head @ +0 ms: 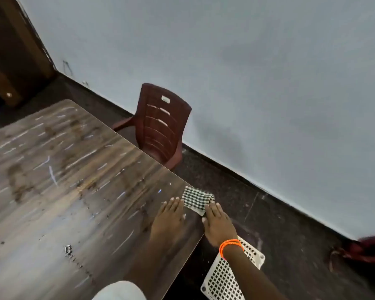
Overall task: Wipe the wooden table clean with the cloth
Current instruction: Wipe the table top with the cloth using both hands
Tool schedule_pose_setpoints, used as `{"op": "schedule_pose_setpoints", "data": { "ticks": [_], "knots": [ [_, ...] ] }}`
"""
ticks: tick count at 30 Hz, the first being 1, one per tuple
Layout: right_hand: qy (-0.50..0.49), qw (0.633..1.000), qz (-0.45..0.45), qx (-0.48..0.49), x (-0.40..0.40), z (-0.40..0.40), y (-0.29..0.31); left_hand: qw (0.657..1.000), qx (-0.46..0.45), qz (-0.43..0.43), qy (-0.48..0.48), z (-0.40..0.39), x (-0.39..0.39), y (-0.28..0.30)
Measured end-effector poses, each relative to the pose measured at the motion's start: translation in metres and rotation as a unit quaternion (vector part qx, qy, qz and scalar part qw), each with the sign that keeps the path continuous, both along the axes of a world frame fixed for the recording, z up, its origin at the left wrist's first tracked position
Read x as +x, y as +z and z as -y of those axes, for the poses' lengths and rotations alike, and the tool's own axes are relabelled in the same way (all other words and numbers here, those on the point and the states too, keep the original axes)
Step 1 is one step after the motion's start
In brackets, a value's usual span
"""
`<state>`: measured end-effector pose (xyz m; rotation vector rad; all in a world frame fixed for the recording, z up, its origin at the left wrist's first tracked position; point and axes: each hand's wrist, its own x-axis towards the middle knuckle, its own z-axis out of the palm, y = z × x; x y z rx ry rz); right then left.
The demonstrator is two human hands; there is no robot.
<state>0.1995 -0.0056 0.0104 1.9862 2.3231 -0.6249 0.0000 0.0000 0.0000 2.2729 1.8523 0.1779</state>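
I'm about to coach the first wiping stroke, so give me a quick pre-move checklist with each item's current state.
1. Checkered cloth on the wooden table: ok, though it sits at the edge and partly overhangs.
2. Cloth folded into a pad: ok.
3. Left hand flat on the table beside the cloth: ok.
4. Right hand fingers on the cloth: ok, fingers straight, not gripping.
5. Table needs wiping: ok, crumbs and pale streaks across it.
6. Cloth damp: cannot tell.

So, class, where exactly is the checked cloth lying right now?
In the head view, the checked cloth lies at the right edge of the wooden table, near its near corner, between the fingertips of the left hand and right hand.
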Motion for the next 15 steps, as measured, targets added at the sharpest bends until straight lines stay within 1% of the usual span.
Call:
{"op": "schedule_pose_setpoints", "data": {
  "ticks": [1,2,3,4,7,9,11,13,15],
  "knots": [
    [-0.003,1.0,-0.001,-0.012,0.0,-0.005,-0.017,1.0,-0.023,0.004,-0.008,-0.007,0.004,-0.019],
    [-0.013,1.0,-0.01,-0.013,-0.002,-0.011,-0.032,0.997,-0.069,0.018,-0.018,-0.014,0.008,-0.03],
    [-0.019,1.0,-0.006,-0.005,-0.003,-0.015,-0.048,0.996,-0.078,0.025,-0.024,-0.02,0.012,-0.041],
    [-0.03,0.999,-0.004,0.01,-0.004,-0.02,-0.057,0.996,-0.083,0.036,-0.024,-0.028,0.015,-0.043],
    [-0.051,0.996,0.001,0.076,-0.012,-0.04,-0.082,0.994,-0.062,0.06,-0.065,-0.056,0.023,-0.061],
    [-0.059,0.99,0.002,0.127,-0.016,-0.052,-0.085,0.993,-0.056,0.053,-0.086,-0.074,0.024,-0.065],
    [-0.065,0.986,0.001,0.156,-0.019,-0.063,-0.086,0.993,-0.057,0.035,-0.097,-0.088,0.024,-0.065],
    [-0.071,0.984,-0.001,0.165,-0.022,-0.072,-0.084,0.991,-0.069,0.016,-0.113,-0.095,0.023,-0.065],
    [-0.058,0.988,-0.002,0.146,-0.023,-0.081,-0.086,0.99,-0.071,0.02,-0.122,-0.096,0.021,-0.067]
  ]
}}
